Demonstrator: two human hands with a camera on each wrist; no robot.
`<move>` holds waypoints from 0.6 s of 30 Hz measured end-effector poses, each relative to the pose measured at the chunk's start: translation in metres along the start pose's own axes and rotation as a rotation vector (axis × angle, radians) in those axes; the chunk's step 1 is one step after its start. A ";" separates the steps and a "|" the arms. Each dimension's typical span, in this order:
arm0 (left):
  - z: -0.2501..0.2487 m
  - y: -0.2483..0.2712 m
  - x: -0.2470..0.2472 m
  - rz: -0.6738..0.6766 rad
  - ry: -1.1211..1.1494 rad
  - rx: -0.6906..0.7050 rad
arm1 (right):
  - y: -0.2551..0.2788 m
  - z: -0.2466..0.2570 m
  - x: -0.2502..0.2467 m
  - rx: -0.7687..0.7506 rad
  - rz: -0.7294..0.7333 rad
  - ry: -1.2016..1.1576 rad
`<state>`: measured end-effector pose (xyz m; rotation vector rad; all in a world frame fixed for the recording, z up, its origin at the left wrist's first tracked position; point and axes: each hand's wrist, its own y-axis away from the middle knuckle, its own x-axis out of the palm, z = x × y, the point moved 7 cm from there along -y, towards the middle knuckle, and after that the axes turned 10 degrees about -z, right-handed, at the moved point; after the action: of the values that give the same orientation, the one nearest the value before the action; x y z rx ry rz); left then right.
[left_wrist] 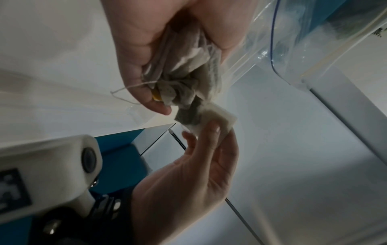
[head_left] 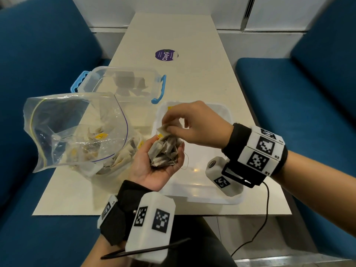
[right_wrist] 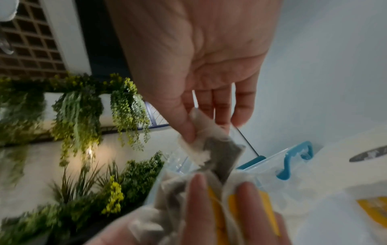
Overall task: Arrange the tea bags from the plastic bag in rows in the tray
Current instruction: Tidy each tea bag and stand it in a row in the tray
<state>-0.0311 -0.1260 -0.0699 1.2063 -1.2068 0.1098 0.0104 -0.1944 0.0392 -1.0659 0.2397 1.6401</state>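
Observation:
My left hand lies palm up over the near left part of the white tray and cups a bunch of tea bags with loose strings. Just above it my right hand pinches one tea bag between thumb and fingers at the top of the bunch. In the left wrist view that single tea bag hangs just clear of the bunch. The open plastic bag stands to the left and holds several more tea bags. A yellow tag shows at the tray's far left corner.
A clear box with blue handles stands behind the plastic bag. Further back a purple sticker lies on the pale table. Blue benches flank the table. A black cable hangs from my right wrist.

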 end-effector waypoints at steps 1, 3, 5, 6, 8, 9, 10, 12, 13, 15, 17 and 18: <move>0.000 0.000 0.000 -0.001 0.000 -0.006 | -0.001 -0.001 -0.004 0.024 -0.030 -0.025; 0.001 0.000 0.000 -0.008 -0.003 -0.015 | -0.002 -0.002 -0.010 0.070 -0.066 -0.054; 0.001 -0.002 -0.002 -0.025 -0.004 -0.028 | -0.004 -0.005 -0.015 0.121 -0.092 -0.106; 0.001 -0.002 -0.003 -0.033 -0.004 -0.033 | -0.005 -0.007 -0.018 0.154 -0.108 -0.150; 0.002 -0.003 -0.005 -0.037 -0.009 -0.043 | -0.006 -0.011 -0.022 0.207 -0.127 -0.262; 0.002 -0.003 -0.006 -0.031 -0.008 -0.048 | -0.007 -0.012 -0.024 0.226 -0.129 -0.313; 0.001 -0.004 -0.007 -0.019 0.002 -0.054 | -0.008 -0.013 -0.026 0.242 -0.126 -0.347; 0.001 -0.005 -0.008 0.026 0.031 -0.074 | -0.009 -0.016 -0.031 0.264 -0.117 -0.359; 0.000 -0.005 -0.009 0.042 0.045 -0.084 | -0.010 -0.017 -0.033 0.277 -0.105 -0.358; -0.002 -0.006 -0.013 0.056 0.053 -0.089 | -0.012 -0.018 -0.036 0.324 -0.067 -0.375; -0.001 -0.007 -0.014 0.056 0.050 -0.092 | -0.015 -0.027 -0.040 0.397 -0.048 -0.343; 0.000 -0.008 -0.015 0.055 0.049 -0.094 | -0.019 -0.033 -0.042 0.423 -0.052 -0.298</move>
<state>-0.0323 -0.1216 -0.0864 1.0837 -1.1902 0.1215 0.0426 -0.2363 0.0578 -0.4983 0.3393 1.5864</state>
